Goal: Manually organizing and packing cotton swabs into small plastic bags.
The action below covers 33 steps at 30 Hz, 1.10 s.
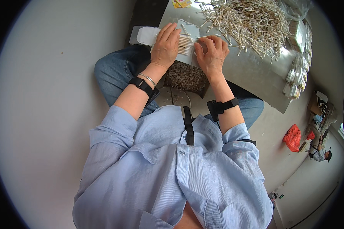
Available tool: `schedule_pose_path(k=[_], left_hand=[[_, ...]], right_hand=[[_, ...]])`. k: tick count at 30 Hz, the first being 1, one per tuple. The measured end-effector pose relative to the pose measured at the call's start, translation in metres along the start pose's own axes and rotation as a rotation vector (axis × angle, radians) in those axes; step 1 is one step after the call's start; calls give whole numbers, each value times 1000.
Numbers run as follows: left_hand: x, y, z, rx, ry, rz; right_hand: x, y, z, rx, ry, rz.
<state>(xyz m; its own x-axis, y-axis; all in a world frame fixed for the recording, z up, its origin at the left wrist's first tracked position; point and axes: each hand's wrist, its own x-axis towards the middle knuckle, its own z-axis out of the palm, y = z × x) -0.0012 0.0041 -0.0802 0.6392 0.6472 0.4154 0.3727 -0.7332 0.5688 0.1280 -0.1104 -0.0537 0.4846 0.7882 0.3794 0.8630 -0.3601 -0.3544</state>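
The left hand (165, 46) lies flat, fingers extended and gripping nothing, on a row of cotton swabs (185, 44) resting on a white card (189, 57) on the counter (252, 72), while the right hand (212, 53), fingers curled at the row's edge, holds nothing discernible, with a loose swab pile (248, 23) beyond the fingertips.

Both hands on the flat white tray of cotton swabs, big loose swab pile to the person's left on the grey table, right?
Wrong side. In the head view the loose swab pile lies to the person's right on the grey table. Both the left hand and right hand do rest on the flat white tray.
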Motion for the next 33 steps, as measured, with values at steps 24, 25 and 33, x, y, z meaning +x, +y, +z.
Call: schedule_pose_path(k=[24, 25, 33], left_hand=[[0, 0, 5, 32, 8, 5], [0, 1, 5, 33, 8, 6], [1, 4, -2, -74, 36, -34]], right_hand=[[-37, -2, -30, 15, -140, 4], [-33, 3, -28, 16, -139, 5], [11, 19, -13, 15, 146, 51]])
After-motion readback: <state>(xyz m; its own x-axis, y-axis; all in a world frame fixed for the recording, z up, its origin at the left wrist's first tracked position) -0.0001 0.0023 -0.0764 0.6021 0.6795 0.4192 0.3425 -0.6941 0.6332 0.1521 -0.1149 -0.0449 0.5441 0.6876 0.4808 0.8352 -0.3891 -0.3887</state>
